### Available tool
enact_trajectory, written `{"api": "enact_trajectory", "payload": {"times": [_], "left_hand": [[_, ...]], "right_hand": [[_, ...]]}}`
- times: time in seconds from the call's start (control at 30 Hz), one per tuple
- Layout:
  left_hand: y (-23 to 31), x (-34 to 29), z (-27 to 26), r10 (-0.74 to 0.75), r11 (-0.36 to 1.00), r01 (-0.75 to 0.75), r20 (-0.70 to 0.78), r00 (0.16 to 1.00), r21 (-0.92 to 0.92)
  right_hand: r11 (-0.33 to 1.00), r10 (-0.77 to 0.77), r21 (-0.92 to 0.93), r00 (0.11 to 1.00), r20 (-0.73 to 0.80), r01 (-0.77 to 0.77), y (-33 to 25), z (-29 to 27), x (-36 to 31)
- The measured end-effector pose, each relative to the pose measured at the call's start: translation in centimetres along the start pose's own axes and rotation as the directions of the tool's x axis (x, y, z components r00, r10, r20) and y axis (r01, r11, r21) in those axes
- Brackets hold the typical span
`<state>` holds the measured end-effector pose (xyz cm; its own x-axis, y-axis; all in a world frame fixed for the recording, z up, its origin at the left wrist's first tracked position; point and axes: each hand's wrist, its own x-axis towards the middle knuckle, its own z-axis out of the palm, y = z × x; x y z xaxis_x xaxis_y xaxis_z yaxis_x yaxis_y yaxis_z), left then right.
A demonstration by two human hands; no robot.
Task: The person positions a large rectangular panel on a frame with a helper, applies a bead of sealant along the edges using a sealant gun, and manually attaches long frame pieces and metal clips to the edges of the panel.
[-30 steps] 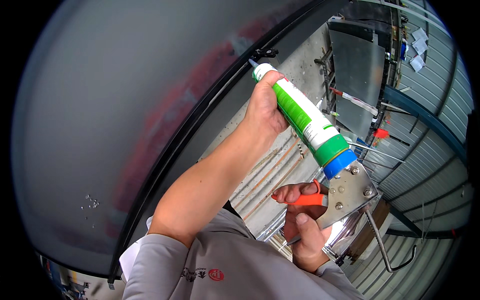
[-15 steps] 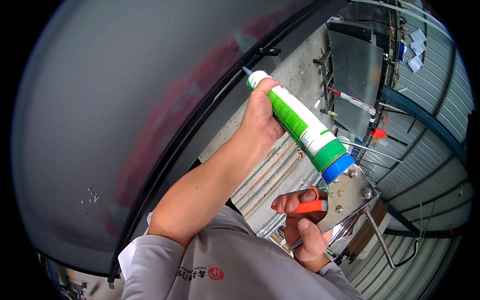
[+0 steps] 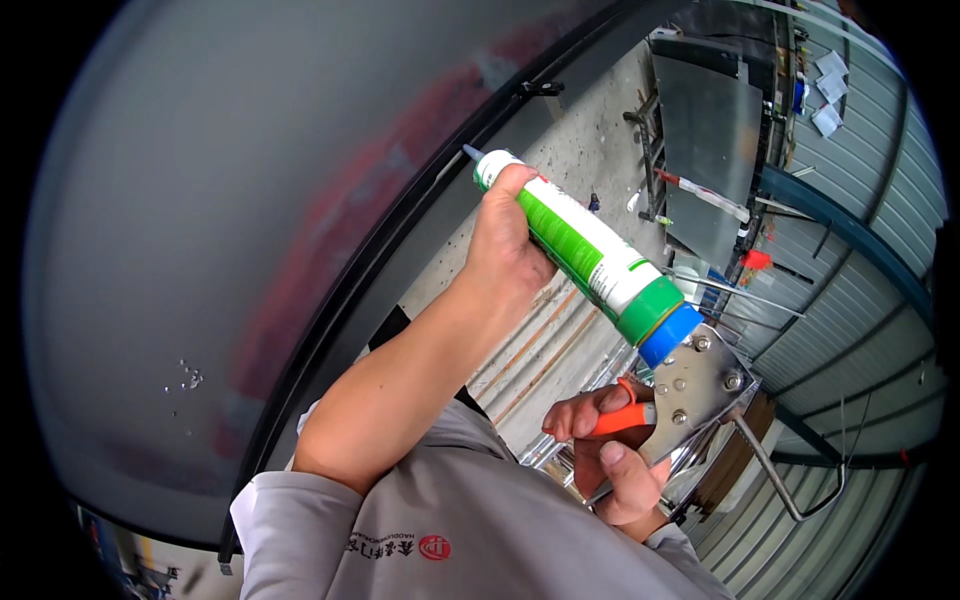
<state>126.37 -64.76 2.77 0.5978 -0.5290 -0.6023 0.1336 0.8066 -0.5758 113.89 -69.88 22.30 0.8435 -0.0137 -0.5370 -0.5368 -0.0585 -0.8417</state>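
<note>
A white and green sealant cartridge (image 3: pixel 585 235) sits in a caulking gun (image 3: pixel 700 375) with a blue ring and a bare metal body. My left hand (image 3: pixel 508 235) wraps round the front of the cartridge, thumb on top. Lower right, my right hand (image 3: pixel 610 445) is closed about the gun's grip and its orange trigger (image 3: pixel 622 418). The grey nozzle (image 3: pixel 472 152) points up and left, its tip at the black edge strip (image 3: pixel 400 210) of a large dark grey panel (image 3: pixel 190 200). Whether the tip touches the strip I cannot tell.
Reddish smears run along the panel beside the strip, and small clear bits (image 3: pixel 190 378) lie at its lower left. A small black fitting (image 3: pixel 540 89) juts from the edge. A bent metal rod (image 3: pixel 775 470) sticks out behind the gun. A grey sheet (image 3: pixel 708 150) stands beyond the concrete floor.
The nozzle tip has shifted down and left along the panel's edge strip. My left hand and the cartridge moved with it; my right hand stays on the grip.
</note>
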Motion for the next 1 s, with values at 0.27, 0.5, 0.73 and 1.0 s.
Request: {"api": "enact_trajectory", "payload": {"times": [0.27,0.5,0.73,1.0], "left_hand": [[-0.1,-1.7,-0.8,-0.014,0.999,0.015,0.02,1.0,-0.04],[0.0,-2.6,-1.6,0.004,1.0,-0.004,0.016,1.0,-0.027],[-0.1,-3.2,-2.1,-0.01,0.999,0.011,0.013,1.0,-0.03],[0.0,-3.4,-2.7,0.001,1.0,-0.001,0.014,1.0,-0.026]], "right_hand": [[1.0,0.023,0.011,1.0,0.015,-0.023,0.0,0.0,-1.6],[0.999,0.033,0.007,0.999,0.034,-0.033,0.1,0.1,-2.6],[0.999,0.031,0.014,0.999,0.039,-0.032,0.2,0.1,-3.1],[0.999,0.013,0.042,1.0,0.009,-0.013,0.5,0.5,-3.5]]}}
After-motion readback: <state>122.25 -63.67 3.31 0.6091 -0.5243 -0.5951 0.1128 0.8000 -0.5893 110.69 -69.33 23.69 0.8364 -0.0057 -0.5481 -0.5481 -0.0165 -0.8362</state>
